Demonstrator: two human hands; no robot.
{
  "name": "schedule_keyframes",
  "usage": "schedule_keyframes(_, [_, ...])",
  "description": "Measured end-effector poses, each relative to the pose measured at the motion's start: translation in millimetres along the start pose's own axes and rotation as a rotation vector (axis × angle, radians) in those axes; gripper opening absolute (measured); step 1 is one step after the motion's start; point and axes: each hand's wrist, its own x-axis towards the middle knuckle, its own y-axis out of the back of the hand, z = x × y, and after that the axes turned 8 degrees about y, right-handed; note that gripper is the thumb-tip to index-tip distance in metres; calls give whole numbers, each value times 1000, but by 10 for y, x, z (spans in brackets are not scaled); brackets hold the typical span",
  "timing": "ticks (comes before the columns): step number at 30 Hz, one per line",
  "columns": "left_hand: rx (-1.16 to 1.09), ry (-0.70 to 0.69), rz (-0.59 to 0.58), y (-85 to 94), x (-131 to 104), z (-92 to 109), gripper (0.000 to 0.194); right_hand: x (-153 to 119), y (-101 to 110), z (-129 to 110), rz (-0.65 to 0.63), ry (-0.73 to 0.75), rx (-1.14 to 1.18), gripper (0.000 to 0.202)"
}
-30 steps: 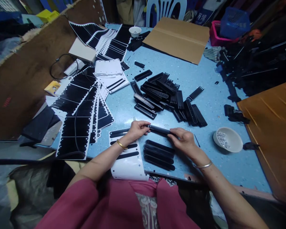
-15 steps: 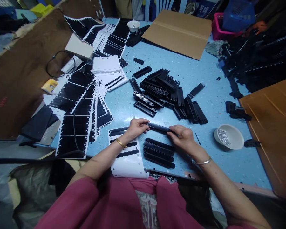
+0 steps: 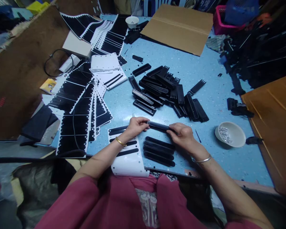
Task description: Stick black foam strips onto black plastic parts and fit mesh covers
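A long black strip-shaped part (image 3: 158, 126) with rounded ends is held level between both hands, above the table. My left hand (image 3: 137, 127) pinches its left end, where a small hole shows. The right end is between the thumb and fingers of my right hand (image 3: 182, 135). Just below lies a row of several similar black parts (image 3: 159, 152), side by side. Under my left forearm a white sheet (image 3: 128, 165) with black strip stickers hangs over the table's front edge. A heap of black parts (image 3: 166, 87) lies beyond my hands.
Sheets of black stickers (image 3: 73, 133) cover the left side. A white bowl (image 3: 237, 135) with small shiny pieces stands at the right, near an orange-brown board (image 3: 274, 127). Flat cardboard (image 3: 178, 27) and a small white bowl (image 3: 132, 22) are at the back. A brown wooden panel (image 3: 19, 70) borders the left.
The camera view has shifted slightly. Both hands keep their hold on the black part, with almost no movement.
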Motion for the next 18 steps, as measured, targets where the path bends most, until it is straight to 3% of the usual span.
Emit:
schedule_keyframes(5, [-8,4,-25,6,-14,62,22,-11,-10,14,7,19,-23,15])
schedule_keyframes(12, [-6,106,53,-63,36,159,16,-2,-5,17,-25,4,-32,17])
schedule_keyframes(18, [2,116,88,-109,24,183,6,-3,-11,31,-23,13,-36,16])
